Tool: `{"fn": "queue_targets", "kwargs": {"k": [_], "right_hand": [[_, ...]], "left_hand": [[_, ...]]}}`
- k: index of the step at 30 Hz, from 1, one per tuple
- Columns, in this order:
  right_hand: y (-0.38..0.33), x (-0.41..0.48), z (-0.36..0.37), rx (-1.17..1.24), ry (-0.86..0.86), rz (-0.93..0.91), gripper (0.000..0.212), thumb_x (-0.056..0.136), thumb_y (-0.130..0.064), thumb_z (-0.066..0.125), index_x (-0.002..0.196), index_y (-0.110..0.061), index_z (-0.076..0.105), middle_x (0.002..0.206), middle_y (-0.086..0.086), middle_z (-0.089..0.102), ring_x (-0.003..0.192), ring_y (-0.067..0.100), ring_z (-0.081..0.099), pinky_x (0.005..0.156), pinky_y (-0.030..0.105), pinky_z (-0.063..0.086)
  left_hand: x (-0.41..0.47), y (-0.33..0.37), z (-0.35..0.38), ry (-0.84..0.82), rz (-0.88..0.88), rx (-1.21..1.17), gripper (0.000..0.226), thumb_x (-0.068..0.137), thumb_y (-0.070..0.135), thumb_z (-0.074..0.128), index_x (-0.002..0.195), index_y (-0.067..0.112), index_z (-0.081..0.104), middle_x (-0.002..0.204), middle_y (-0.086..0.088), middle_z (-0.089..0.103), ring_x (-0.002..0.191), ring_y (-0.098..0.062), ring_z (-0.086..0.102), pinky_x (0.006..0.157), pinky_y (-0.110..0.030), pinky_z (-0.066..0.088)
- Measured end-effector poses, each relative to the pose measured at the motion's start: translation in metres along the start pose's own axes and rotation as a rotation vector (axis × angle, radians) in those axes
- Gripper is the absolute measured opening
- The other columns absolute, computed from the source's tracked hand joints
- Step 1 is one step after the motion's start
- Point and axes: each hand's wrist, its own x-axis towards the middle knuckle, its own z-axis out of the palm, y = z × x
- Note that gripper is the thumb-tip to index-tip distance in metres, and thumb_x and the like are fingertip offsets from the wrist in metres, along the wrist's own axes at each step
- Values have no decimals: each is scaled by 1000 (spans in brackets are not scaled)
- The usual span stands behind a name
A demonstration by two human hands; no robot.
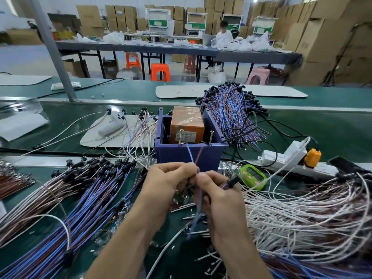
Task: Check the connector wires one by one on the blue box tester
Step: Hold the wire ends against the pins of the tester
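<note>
Left hand (167, 178) and right hand (217, 194) together pinched one connector wire (190, 153), its ends reaching toward the screws (181, 135) of the blue box tester (167, 154) on the counter (332, 127); judged mid-task, the large bundle (80, 194) at left apparently awaiting checking.

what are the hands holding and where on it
The left hand and right hand pinch one thin blue-and-brown wire pair partway along, in front of the blue plastic box; its black connector sticks out beside the right hand.
</note>
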Motion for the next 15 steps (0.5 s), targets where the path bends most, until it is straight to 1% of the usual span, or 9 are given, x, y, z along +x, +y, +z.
{"fn": "queue_targets", "kwargs": {"k": [1,3,5,7,9,11,13,14,15], "right_hand": [[-5,-2,1,9,-5,19,27,93,-9,66,68,-13,76,56,4,58,46,11,49,44,20,35],[-18,-6,-2,29,-24,72,32,96,-10,62,68,-13,76,56,6,60,41,9,46,40,17,32],[-35,-12,-12,42,-46,141,37,99,-9,57,68,-12,77,57,9,60,40,12,37,37,16,27],[-53,-21,-30,40,-44,186,38,102,-9,53,73,-8,77,59,12,60,42,14,32,37,18,26],[-75,-32,-52,11,-37,195,38,104,-11,50,78,-5,77,63,14,60,42,14,31,39,20,27],[-97,-45,-78,-91,-22,196,35,104,-11,49,84,-3,76,67,17,62,41,14,36,42,23,27],[-118,-58,-104,-232,14,197,24,99,-2,49,90,1,70,71,20,63,43,16,43,42,24,30],[-127,-65,-116,-294,41,202,19,96,3,48,91,1,66,72,21,64,45,18,47,41,24,34],[-134,-71,-129,-349,63,211,19,94,6,46,91,-2,62,73,21,64,47,20,51,41,24,37]], "left_hand": [[0,3,-2,14,-31,-42,18,66,27,87,64,14,75,56,-3,55,51,-14,50,52,-24,45],[1,9,-9,52,-61,-192,23,78,26,75,57,19,69,50,5,37,42,-10,32,48,-25,30],[2,17,-16,71,-45,-315,26,85,20,67,60,20,68,49,8,34,39,-7,26,46,-23,22],[-1,25,-21,77,-18,-337,28,90,18,64,62,20,70,48,9,38,37,-5,28,45,-20,21],[-4,30,-18,48,11,-258,37,95,14,60,61,18,73,49,7,43,38,-4,31,43,-17,24],[-8,34,-6,-12,19,-79,38,96,12,62,61,17,77,49,4,50,39,-6,40,40,-15,33],[-14,36,13,-115,21,154,30,94,15,68,66,16,80,53,-2,61,43,-11,51,43,-19,42],[-16,35,24,-185,16,263,26,92,17,70,69,15,80,56,-5,66,45,-14,56,46,-21,45],[-19,33,35,-261,9,362,23,92,18,72,71,15,81,60,-8,69,47,-16,59,49,-23,46]]}}
